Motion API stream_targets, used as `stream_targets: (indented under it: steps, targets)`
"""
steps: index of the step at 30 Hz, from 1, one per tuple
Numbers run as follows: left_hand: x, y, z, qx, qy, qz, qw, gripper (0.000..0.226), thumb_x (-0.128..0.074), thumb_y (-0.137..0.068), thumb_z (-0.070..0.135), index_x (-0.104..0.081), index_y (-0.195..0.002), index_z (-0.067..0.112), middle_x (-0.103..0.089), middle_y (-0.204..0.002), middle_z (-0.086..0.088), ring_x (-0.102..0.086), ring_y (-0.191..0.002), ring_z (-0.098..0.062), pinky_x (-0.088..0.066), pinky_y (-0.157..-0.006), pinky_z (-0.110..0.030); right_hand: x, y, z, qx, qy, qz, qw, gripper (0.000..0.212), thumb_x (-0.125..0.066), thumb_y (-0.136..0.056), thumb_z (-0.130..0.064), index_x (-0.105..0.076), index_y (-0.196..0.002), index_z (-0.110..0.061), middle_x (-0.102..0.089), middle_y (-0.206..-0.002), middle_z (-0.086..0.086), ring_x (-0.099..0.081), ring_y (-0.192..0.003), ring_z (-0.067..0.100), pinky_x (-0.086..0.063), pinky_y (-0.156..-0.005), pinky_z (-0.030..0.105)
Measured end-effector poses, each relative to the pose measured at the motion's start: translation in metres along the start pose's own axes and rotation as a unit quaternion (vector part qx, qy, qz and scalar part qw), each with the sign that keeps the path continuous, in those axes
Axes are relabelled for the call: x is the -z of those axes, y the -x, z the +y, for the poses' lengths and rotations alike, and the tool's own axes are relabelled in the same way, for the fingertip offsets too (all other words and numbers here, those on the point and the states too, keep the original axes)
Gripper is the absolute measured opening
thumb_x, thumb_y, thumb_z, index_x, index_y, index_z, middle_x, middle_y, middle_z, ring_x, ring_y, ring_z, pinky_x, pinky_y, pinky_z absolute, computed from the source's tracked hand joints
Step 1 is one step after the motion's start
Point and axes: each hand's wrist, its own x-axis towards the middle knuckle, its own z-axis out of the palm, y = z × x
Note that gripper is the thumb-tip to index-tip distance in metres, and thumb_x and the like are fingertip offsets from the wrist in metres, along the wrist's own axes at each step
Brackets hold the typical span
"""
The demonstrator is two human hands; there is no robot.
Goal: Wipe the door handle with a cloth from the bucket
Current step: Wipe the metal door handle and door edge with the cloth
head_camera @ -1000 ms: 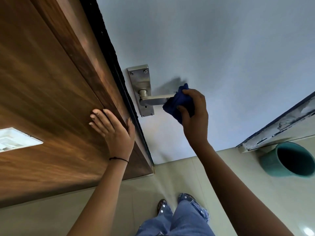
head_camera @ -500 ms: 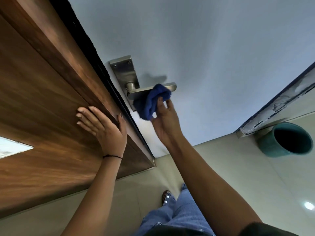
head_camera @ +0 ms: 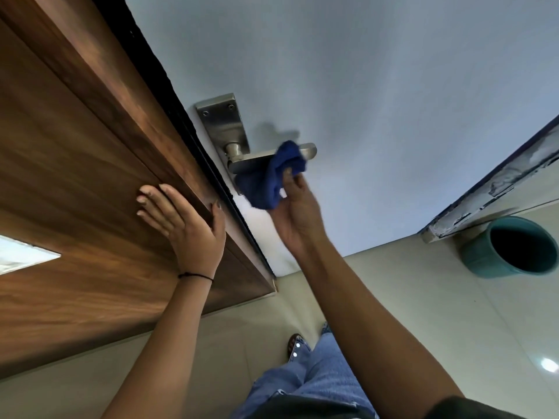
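Observation:
A brushed-metal lever door handle [head_camera: 251, 161] on its long backplate [head_camera: 222, 122] is fixed to the pale blue door [head_camera: 363, 86]. A bunched dark blue cloth [head_camera: 269, 176] wraps the lever's outer half, leaving its tip bare. My right hand [head_camera: 298, 213] holds the cloth from below, fingers pressed into it. My left hand [head_camera: 184, 219] lies flat with fingers spread on the brown wooden frame [head_camera: 90, 164], thumb at its edge beside the door. A teal bucket [head_camera: 511, 247] stands on the floor at the right; its inside is dark.
Beige tiled floor [head_camera: 408, 313] lies below, with my jeans and a sandalled foot [head_camera: 295, 344] at bottom centre. A worn white-and-blue frame edge [head_camera: 496, 182] runs diagonally at the right, above the bucket. A white switch plate [head_camera: 21, 255] is set into the wood at far left.
My right hand slid the cloth from the lever's tip toward the backplate, then back out along the lever. My left hand stayed on the wooden frame.

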Motion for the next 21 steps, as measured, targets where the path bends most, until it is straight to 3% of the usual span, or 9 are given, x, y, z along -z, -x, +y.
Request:
stream_targets:
  steps: [4,6,7,8,9,11,15,18,21]
  targets:
    - [0.008,0.003,-0.014,-0.045,-0.008,-0.039,0.998,0.1,-0.069,-0.079,0.037,-0.006,-0.139,-0.01,-0.018,-0.138,-0.045,-0.006,-0.128,-0.052,0.016,-0.115,-0.036,-0.023,-0.007,0.045,-0.066,0.075,0.058,0.993,0.028,-0.039,-0.1,-0.007,-0.052,-0.125,-0.009,-0.059,-0.125,0.016,-0.063,-0.108,0.023,-0.058,-0.073,0.023]
    - [0.01,0.004,-0.019,-0.06,-0.014,-0.046,0.997,0.1,-0.063,-0.08,0.044,-0.003,-0.143,-0.005,-0.013,-0.141,-0.037,-0.008,-0.129,-0.05,0.016,-0.116,-0.035,-0.019,-0.011,0.057,-0.002,0.168,0.136,0.976,0.037,-0.024,-0.103,-0.009,-0.042,-0.136,-0.011,-0.047,-0.142,0.019,-0.053,-0.125,0.026,-0.054,-0.078,0.015]
    - [0.01,0.004,-0.021,-0.066,-0.013,-0.047,0.997,0.099,-0.06,-0.081,0.047,-0.001,-0.145,-0.002,-0.012,-0.142,-0.034,-0.008,-0.13,-0.049,0.015,-0.117,-0.035,-0.012,-0.008,0.057,0.019,0.202,0.153,0.967,0.039,-0.021,-0.104,-0.009,-0.038,-0.139,-0.009,-0.048,-0.14,0.02,-0.056,-0.122,0.025,-0.055,-0.079,0.018]
    - [0.011,0.005,-0.022,-0.07,-0.011,-0.048,0.996,0.1,-0.056,-0.082,0.05,0.003,-0.147,0.001,-0.011,-0.142,-0.032,-0.009,-0.13,-0.048,0.015,-0.117,-0.034,-0.005,-0.011,0.055,0.014,0.192,0.115,0.974,0.036,-0.025,-0.103,-0.008,-0.041,-0.136,-0.007,-0.056,-0.128,0.018,-0.065,-0.108,0.021,-0.057,-0.075,0.022]
    - [0.011,0.005,-0.023,-0.072,-0.011,-0.05,0.996,0.1,-0.053,-0.083,0.052,0.006,-0.148,0.004,-0.01,-0.142,-0.031,-0.008,-0.131,-0.047,0.014,-0.117,-0.034,-0.004,-0.015,0.054,-0.045,0.137,0.055,0.988,0.032,-0.031,-0.102,-0.006,-0.045,-0.131,-0.005,-0.061,-0.114,0.014,-0.071,-0.092,0.017,-0.058,-0.068,0.024]
    - [0.013,0.006,-0.024,-0.072,-0.011,-0.056,0.996,0.097,-0.052,-0.083,0.05,0.004,-0.148,0.004,-0.011,-0.143,-0.031,-0.007,-0.132,-0.046,0.013,-0.117,-0.035,-0.005,-0.007,0.04,-0.062,0.073,-0.017,0.995,0.035,-0.037,-0.1,-0.002,-0.043,-0.134,0.0,-0.06,-0.108,0.01,-0.072,-0.08,0.013,-0.059,-0.063,0.024]
    - [0.016,0.006,-0.025,-0.074,0.005,-0.07,0.995,0.083,-0.048,-0.078,0.028,-0.007,-0.144,-0.004,-0.018,-0.143,-0.039,-0.005,-0.134,-0.047,0.014,-0.117,-0.035,-0.015,0.001,0.038,-0.052,0.102,-0.044,0.992,0.04,-0.039,-0.098,-0.002,-0.039,-0.139,0.002,-0.059,-0.115,0.01,-0.069,-0.087,0.013,-0.058,-0.066,0.022]
    - [0.019,0.006,-0.025,-0.071,0.007,-0.079,0.994,0.08,-0.042,-0.075,0.018,-0.01,-0.143,-0.005,-0.02,-0.143,-0.04,-0.005,-0.134,-0.046,0.015,-0.117,-0.034,-0.011,-0.002,0.031,-0.047,0.222,-0.046,0.973,0.036,-0.043,-0.097,-0.001,-0.046,-0.133,0.001,-0.057,-0.127,0.018,-0.066,-0.092,0.016,-0.058,-0.066,0.02]
    - [0.02,0.006,-0.023,-0.067,0.007,-0.077,0.995,0.078,-0.04,-0.075,0.016,-0.009,-0.143,-0.005,-0.021,-0.144,-0.039,-0.004,-0.136,-0.044,0.015,-0.117,-0.033,-0.013,-0.005,0.026,-0.032,0.328,-0.056,0.943,0.034,-0.048,-0.096,-0.002,-0.049,-0.13,0.001,-0.061,-0.123,0.016,-0.066,-0.099,0.021,-0.06,-0.078,0.026]
